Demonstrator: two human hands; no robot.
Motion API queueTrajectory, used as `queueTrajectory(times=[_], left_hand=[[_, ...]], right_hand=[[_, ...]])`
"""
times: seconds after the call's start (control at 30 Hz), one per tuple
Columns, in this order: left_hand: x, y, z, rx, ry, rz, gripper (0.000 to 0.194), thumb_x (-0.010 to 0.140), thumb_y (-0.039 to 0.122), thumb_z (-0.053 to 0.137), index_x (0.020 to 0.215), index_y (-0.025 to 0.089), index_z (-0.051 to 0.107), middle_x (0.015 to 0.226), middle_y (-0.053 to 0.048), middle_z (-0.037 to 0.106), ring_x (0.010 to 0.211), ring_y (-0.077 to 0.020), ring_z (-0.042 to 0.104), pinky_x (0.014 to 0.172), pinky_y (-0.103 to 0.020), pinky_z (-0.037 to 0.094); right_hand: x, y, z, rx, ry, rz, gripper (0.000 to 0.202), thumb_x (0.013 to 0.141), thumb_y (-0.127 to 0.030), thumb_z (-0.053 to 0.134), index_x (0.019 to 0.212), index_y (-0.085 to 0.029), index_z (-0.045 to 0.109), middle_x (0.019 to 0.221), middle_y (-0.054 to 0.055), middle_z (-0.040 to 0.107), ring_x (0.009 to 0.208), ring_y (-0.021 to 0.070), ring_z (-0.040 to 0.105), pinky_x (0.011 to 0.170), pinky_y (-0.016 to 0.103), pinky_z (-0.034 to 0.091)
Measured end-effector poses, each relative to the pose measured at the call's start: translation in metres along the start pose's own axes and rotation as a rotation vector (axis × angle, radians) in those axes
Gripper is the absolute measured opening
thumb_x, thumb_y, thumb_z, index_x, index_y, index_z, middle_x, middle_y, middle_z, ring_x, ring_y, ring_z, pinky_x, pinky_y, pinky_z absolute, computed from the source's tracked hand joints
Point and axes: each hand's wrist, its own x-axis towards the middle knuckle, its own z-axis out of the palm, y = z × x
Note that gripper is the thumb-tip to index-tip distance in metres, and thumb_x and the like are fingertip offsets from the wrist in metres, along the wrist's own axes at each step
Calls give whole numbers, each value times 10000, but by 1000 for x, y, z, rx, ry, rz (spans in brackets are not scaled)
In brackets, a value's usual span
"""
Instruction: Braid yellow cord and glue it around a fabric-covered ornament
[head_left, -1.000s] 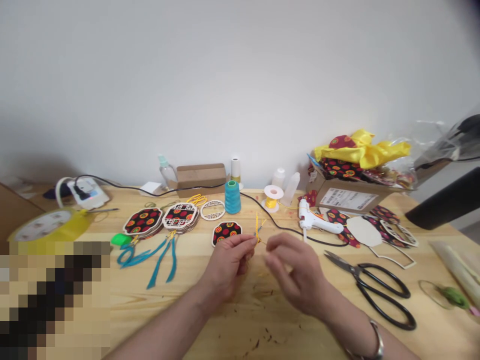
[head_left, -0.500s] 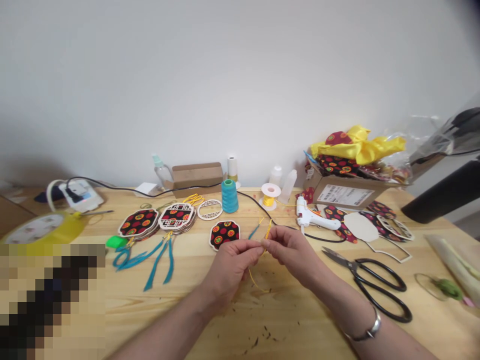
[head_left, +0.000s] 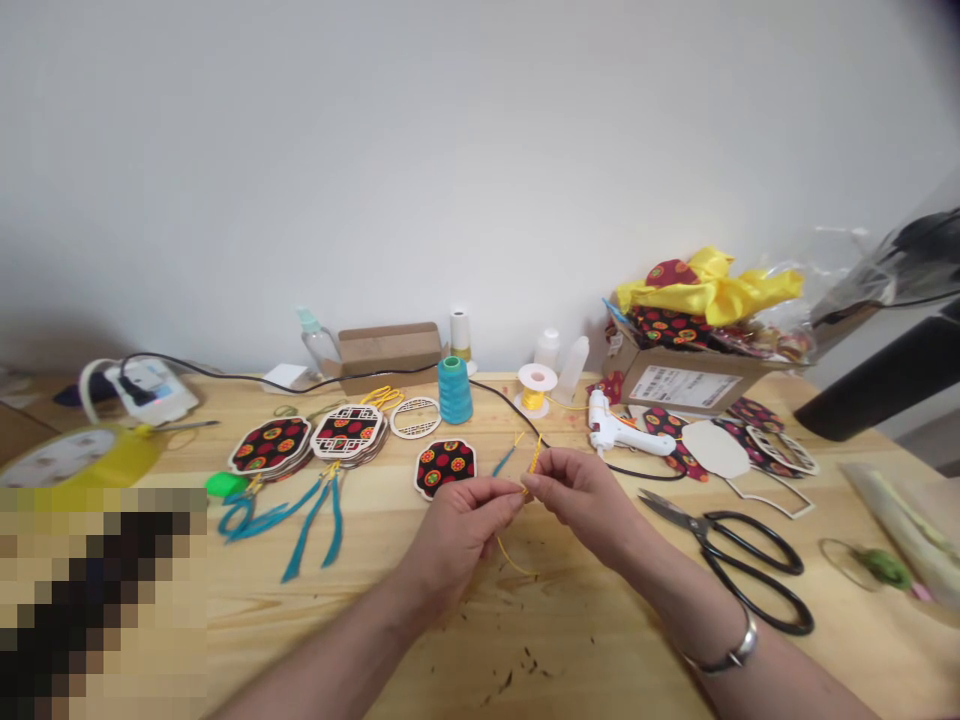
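Fingertip to fingertip, my left hand [head_left: 472,520] and my right hand [head_left: 574,490] pinch a thin yellow cord [head_left: 535,455] over the middle of the table. A twisted or knotted length of it rises above my right fingers, and a loose tail hangs below my left hand. The exact spot between the fingertips is hidden. Just behind my left hand lies a floral fabric-covered panel [head_left: 445,468] with a pale rim. A small teal tassel [head_left: 507,456] with a yellow loop rests on the wood beyond my hands.
Black-handled scissors [head_left: 705,530] lie open to the right, below a white glue gun [head_left: 622,430]. A teal thread cone [head_left: 455,392] and a yellow cord spool [head_left: 537,388] stand behind. Stacked panels [head_left: 271,445] with teal tassels are left; a cardboard box [head_left: 679,380] of fabric is back right.
The whole view has shifted slightly, so things sit a little further left. Both hands keep their pinch on the yellow cord, with hardly any movement between them.
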Motion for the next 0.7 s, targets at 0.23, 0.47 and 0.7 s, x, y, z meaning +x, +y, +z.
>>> queueTrajectory(times=[0.23,0.47,0.7], left_hand=[[2,-2,-2,-38,28,-22,207,678,351,640,720,154,684,490,72,350,432,-44,235,396,-189,153],[1,-1,-1,10,15,-21,204,696,354,622,686,152,646,500,66,412,417,-38,255,395,-183,159],[3,9,-6,322,138,133,180,712,313,602,623,160,639,981,-62,601,793,-151,543,651,-245,396]], right_hand=[[0,-3,-3,51,-100,51,165,724,-290,572,645,-151,531,537,-55,440,465,59,337,434,201,256],[2,-2,-3,-80,-45,-29,154,713,-217,562,581,-156,511,504,-64,423,478,66,340,468,204,275],[2,4,-8,-284,63,-159,165,771,-229,505,619,-164,500,569,-37,473,550,94,400,529,216,323]])
